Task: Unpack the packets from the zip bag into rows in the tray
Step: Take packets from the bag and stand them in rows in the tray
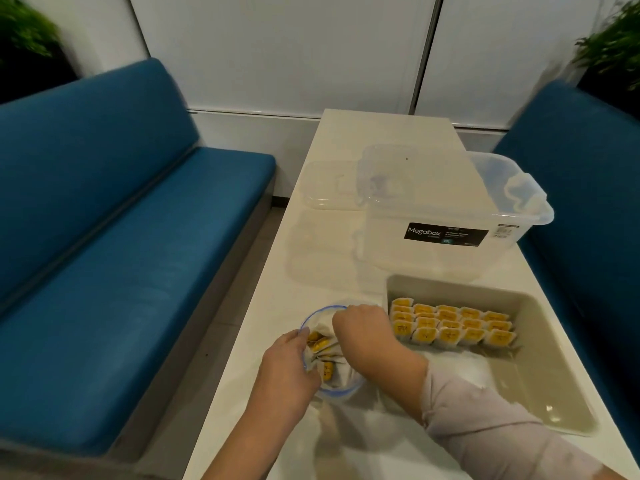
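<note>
We keep the zip bag (329,355) upright on the counter (346,140): left hand (289,362) pinches its rim open, right hand (360,323) curls inside, grip hidden. Packets (450,327) sit in rows at the tray (540,344) far end, w/ room nearer us. Clear box (450,209) label reads "Megabox".

From my remote seat I saw a long pale bench (346,140) between two blue sofas. On it sat a clear storage box (446,216), a clear lid (329,183) just beside it, a beige tray (540,344) nearer me, and an open zip bag (332,386) left of the tray.
</note>
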Available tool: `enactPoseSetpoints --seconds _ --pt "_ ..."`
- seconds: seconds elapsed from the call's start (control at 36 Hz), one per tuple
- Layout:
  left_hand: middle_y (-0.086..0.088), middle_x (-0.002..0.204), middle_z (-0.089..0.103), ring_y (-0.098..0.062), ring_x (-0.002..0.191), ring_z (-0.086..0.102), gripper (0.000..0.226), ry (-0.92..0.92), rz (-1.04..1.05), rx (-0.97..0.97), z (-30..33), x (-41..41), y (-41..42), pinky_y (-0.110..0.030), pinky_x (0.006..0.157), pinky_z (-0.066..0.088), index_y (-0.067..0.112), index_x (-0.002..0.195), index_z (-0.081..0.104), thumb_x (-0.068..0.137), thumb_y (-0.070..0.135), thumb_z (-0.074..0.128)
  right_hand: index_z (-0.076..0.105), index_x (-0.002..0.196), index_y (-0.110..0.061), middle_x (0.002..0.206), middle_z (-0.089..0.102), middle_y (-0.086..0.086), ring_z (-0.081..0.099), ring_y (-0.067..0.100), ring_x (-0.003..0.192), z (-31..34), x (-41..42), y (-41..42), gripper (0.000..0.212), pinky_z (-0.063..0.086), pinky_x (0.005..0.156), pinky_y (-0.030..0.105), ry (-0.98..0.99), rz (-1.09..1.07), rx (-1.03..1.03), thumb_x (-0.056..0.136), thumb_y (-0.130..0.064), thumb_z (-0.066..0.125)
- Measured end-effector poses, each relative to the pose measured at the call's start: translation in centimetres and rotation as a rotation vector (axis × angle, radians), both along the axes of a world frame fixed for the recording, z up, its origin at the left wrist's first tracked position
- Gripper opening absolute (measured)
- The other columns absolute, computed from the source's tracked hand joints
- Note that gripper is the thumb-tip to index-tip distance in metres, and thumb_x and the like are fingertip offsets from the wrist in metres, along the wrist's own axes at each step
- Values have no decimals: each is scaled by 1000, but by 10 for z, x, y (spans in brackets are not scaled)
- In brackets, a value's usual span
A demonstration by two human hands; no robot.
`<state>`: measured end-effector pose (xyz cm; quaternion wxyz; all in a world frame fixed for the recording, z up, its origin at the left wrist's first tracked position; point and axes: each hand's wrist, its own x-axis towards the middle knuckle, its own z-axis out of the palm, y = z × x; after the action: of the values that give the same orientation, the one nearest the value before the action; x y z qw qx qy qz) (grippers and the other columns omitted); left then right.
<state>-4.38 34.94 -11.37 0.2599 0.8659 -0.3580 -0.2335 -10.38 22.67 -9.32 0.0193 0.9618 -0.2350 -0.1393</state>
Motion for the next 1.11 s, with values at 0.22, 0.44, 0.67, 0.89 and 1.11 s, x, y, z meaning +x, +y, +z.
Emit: enactPoseSetpoints --seconds 0.22,0.44,0.67,0.89,1.11 --pt "6 127 52 -11 111 52 63 -23 -35 -9 2 2 -2 -9 85 34 19 138 43 79 10 61 57 119 -40 109 67 -6 62 20 98 3 -2 -11 35 42 68 26 -272 -257 292 88 -25 53" --pt "6 131 49 -10 116 49 61 -14 -23 -14 4 2 -5 -6 85 30 19 138 42 81 11 60 50 129 -25 116 63 6 59 26 106 -8 -4 -1 45 42 74 30 -88 -169 217 88 -9 50" --pt "4 129 51 -13 115 50 54 0 -11 -25 7 1 -4 -15 91 37 20 133 48 81 8 57 52 121 -15 114 55 8 61 32 98 -14 0 1 35 38 66 34 -73 29 74 87 -11 59" --pt "3 122 55 -12 103 54 55 -6 -17 -40 5 1 -4 -11 82 36 18 129 52 76 5 58 56 118 -12 110 64 10 61 30 100 -17 13 8 26 35 67 33 104 221 92 92 -16 54" --pt "6 117 56 -10 101 54 58 -32 -13 -48 3 3 -5 -7 81 35 19 131 51 75 7 60 59 114 -14 109 63 8 61 30 98 -15 14 6 23 36 67 34 16 224 116 93 -10 50"
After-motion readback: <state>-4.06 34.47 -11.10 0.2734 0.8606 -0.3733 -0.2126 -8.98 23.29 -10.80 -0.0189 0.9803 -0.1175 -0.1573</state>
